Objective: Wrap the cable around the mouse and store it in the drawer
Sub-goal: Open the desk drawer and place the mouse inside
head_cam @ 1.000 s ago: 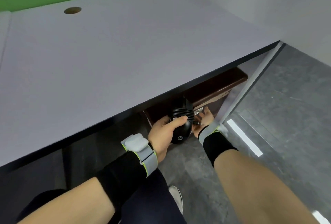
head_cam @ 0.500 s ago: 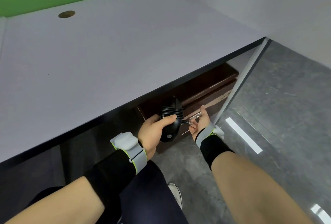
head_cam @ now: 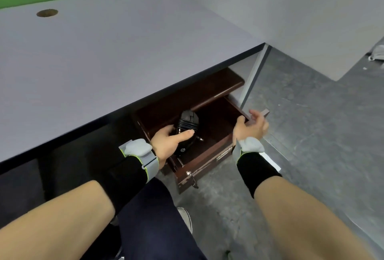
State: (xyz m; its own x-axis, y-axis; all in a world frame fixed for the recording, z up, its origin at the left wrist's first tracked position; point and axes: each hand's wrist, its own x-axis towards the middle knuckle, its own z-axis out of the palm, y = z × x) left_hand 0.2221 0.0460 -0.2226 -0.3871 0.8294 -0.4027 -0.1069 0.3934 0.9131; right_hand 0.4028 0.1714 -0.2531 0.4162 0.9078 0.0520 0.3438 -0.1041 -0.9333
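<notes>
A black mouse (head_cam: 188,123) with its cable coiled tightly around the body is held by my left hand (head_cam: 169,144), inside the opening of the dark brown wooden drawer (head_cam: 209,154). The drawer is pulled out from under the desk. The cable's plug end (head_cam: 200,139) sticks out to the right of the mouse. My right hand (head_cam: 250,127) rests at the drawer's right front corner, fingers loosely curled around the edge there.
The pale grey desk top (head_cam: 104,62) with a round cable hole (head_cam: 47,12) overhangs the drawer. A grey desk leg (head_cam: 252,78) stands right of the drawer. My knee and shoe (head_cam: 186,217) are below, on grey concrete floor.
The drawer has been pulled open by my right hand. My left hand has carried the wrapped mouse forward into the drawer opening. The view has shifted lower.
</notes>
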